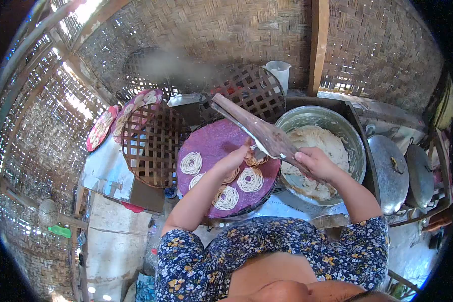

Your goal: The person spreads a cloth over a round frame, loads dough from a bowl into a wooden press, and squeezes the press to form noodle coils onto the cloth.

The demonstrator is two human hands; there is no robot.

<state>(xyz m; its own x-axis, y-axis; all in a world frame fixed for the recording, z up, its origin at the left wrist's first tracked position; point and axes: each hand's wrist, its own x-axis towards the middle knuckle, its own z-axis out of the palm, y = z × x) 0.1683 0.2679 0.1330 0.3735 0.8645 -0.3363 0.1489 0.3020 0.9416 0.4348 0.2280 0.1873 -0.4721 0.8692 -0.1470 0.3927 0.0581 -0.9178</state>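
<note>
A long wooden tool (256, 128), hinged or doubled at its upper left end, slants over a round purple mat (211, 138). My right hand (314, 163) grips its lower right end near the basin. Close under the tool is my left hand (239, 157), its fingers bent by some pale strands; what it holds is partly hidden. Coiled nests of white noodle-like strands (250, 179) lie on the mat, with a few browner ones beside them. On the right, a large metal basin (358, 146) holds pale dough (319, 143).
Woven open-lattice baskets (153, 151) stand left and behind the mat. Pink round mats (102, 128) with more coils lie at the far left. A white pitcher (279, 73) is behind the basin. Metal lids (389, 173) lean at the right, near a wooden post (318, 48).
</note>
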